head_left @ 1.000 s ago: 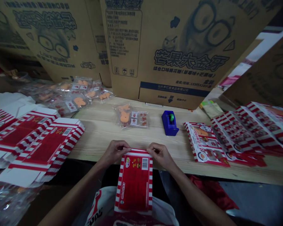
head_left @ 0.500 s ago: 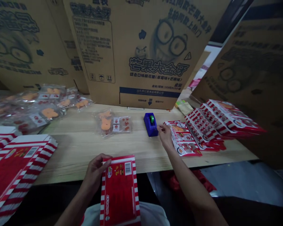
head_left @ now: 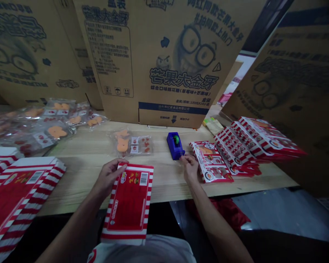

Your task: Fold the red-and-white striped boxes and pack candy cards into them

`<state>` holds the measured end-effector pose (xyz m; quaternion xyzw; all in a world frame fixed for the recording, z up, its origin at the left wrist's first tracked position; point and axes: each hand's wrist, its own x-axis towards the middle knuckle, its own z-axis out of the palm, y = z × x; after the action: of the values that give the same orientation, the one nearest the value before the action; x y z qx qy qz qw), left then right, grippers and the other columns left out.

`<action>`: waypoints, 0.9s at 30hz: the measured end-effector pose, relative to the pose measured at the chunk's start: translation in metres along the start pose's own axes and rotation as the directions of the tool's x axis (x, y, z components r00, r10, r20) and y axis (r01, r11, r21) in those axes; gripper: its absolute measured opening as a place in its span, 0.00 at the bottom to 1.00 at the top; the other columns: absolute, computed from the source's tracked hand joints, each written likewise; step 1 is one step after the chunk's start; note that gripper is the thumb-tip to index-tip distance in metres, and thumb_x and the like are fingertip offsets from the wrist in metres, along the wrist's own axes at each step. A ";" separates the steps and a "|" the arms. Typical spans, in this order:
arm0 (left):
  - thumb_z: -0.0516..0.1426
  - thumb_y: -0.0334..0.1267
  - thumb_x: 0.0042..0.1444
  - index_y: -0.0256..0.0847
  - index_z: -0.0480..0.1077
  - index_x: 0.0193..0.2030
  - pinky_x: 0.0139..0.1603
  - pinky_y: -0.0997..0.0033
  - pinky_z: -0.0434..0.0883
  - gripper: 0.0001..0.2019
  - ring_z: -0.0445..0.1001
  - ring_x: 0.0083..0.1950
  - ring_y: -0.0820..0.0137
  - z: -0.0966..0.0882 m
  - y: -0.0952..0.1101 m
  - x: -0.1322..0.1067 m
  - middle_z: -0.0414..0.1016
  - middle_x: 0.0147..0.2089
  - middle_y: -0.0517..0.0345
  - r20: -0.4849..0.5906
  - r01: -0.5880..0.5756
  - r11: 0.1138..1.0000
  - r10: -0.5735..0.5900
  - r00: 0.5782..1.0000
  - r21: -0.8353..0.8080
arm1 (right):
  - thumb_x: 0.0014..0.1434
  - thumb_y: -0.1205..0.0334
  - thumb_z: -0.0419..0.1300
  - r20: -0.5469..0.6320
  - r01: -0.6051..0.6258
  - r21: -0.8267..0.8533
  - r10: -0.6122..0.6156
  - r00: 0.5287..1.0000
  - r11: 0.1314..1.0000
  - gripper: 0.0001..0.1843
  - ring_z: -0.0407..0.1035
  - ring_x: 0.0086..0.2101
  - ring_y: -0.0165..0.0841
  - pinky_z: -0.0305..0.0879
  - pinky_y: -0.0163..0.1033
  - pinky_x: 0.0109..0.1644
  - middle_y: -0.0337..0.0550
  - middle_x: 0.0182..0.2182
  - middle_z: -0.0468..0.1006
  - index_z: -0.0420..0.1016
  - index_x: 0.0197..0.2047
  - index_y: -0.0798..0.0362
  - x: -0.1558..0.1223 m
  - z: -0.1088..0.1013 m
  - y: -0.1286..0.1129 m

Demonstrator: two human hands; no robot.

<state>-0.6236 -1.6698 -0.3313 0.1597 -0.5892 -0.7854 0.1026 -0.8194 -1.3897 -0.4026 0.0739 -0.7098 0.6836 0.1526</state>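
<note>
My left hand (head_left: 109, 176) grips the upper left edge of a flat red box (head_left: 130, 199) with red-and-white striped borders. The box's printed side, with a barcode, faces up, and it is tilted over my lap at the table's front edge. My right hand (head_left: 190, 167) is at the near, cutter end of a blue tape dispenser (head_left: 174, 146) with a green core. Its thumb and forefinger are pinched together there; any tape between them is too fine to make out. Left of the dispenser lie clear packets (head_left: 131, 143) holding orange and reddish pieces.
Finished-looking striped boxes (head_left: 256, 142) lean in a row on the right, with one flat box (head_left: 211, 160) in front. More red boxes (head_left: 22, 197) are stacked at left, below a heap of clear packets (head_left: 52, 124). Large cartons (head_left: 164, 95) stand along the table's back.
My right hand has come down and nearer along the dispenser to its front end. My left hand has raised the red box away from me and slightly left, tilting it.
</note>
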 end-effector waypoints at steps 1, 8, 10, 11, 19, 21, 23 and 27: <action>0.69 0.45 0.41 0.37 0.70 0.38 0.25 0.76 0.70 0.20 0.73 0.24 0.73 -0.003 0.002 0.006 0.75 0.28 0.62 0.055 0.023 0.999 -0.025 0.998 0.031 | 0.46 0.52 0.63 -0.005 0.000 -0.021 0.000 1.000 1.000 0.14 0.65 0.37 0.36 0.64 0.42 0.42 0.44 0.33 0.70 0.74 0.24 0.54 -0.001 -0.003 0.000; 0.67 0.45 0.44 0.36 0.70 0.35 0.26 0.77 0.67 0.17 0.72 0.24 0.73 -0.008 0.002 0.021 0.74 0.25 0.61 0.357 0.106 0.974 -0.173 0.918 0.201 | 0.47 0.49 0.62 0.198 -0.085 -0.058 0.095 0.976 0.995 0.16 0.63 0.30 0.34 0.65 0.41 0.36 0.41 0.25 0.68 0.71 0.21 0.54 -0.015 -0.005 -0.021; 0.67 0.45 0.44 0.36 0.70 0.34 0.25 0.77 0.65 0.17 0.70 0.23 0.74 -0.006 -0.001 0.020 0.73 0.25 0.61 0.384 0.113 0.969 -0.192 0.903 0.220 | 0.50 0.48 0.62 0.404 -0.114 -0.053 0.126 0.906 0.992 0.17 0.65 0.29 0.33 0.66 0.39 0.34 0.42 0.26 0.71 0.73 0.22 0.54 -0.032 0.006 -0.040; 0.67 0.45 0.43 0.36 0.70 0.34 0.24 0.77 0.64 0.17 0.70 0.22 0.74 -0.004 -0.003 0.019 0.73 0.24 0.62 0.394 0.111 0.968 -0.195 0.898 0.226 | 0.51 0.49 0.62 0.543 -0.103 -0.056 0.117 0.832 0.993 0.17 0.66 0.29 0.33 0.65 0.38 0.33 0.42 0.27 0.71 0.74 0.23 0.54 -0.041 0.014 -0.051; 0.67 0.47 0.44 0.34 0.70 0.32 0.27 0.77 0.64 0.18 0.69 0.25 0.75 -0.002 -0.011 0.007 0.73 0.26 0.60 0.417 0.061 0.976 -0.145 0.897 0.209 | 0.56 0.58 0.64 0.925 0.526 -0.206 -0.010 0.379 0.825 0.15 0.62 0.25 0.28 0.54 0.34 0.31 0.39 0.23 0.71 0.72 0.22 0.56 -0.079 0.069 -0.107; 0.66 0.48 0.45 0.34 0.69 0.33 0.26 0.77 0.63 0.18 0.68 0.25 0.74 -0.006 -0.010 0.002 0.72 0.26 0.61 0.421 0.045 0.979 -0.128 0.898 0.201 | 0.56 0.57 0.64 0.923 0.516 -0.272 0.068 0.379 0.813 0.14 0.63 0.25 0.28 0.54 0.34 0.29 0.39 0.22 0.73 0.73 0.23 0.56 -0.080 0.073 -0.106; 0.65 0.47 0.47 0.34 0.70 0.33 0.27 0.77 0.63 0.17 0.68 0.26 0.74 -0.011 -0.006 -0.004 0.72 0.26 0.60 0.425 0.002 0.976 -0.096 0.900 0.216 | 0.55 0.54 0.64 0.927 0.395 -0.294 0.159 0.340 0.870 0.15 0.64 0.24 0.27 0.54 0.33 0.28 0.39 0.22 0.74 0.74 0.24 0.56 -0.078 0.078 -0.101; 0.65 0.45 0.49 0.33 0.72 0.33 0.29 0.78 0.62 0.14 0.67 0.28 0.74 -0.020 0.010 -0.013 0.72 0.27 0.60 0.482 -0.094 0.956 -0.054 0.875 0.277 | 0.45 0.49 0.71 0.941 0.011 -0.317 0.313 0.129 0.948 0.20 0.64 0.21 0.26 0.56 0.30 0.24 0.34 0.21 0.71 0.72 0.30 0.56 -0.073 0.095 -0.093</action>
<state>-0.6040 -1.6862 -0.3255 -0.0345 -0.7070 -0.7034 -0.0646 -0.7323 -1.4967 -0.3400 0.4090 -0.7180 0.3859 -0.4102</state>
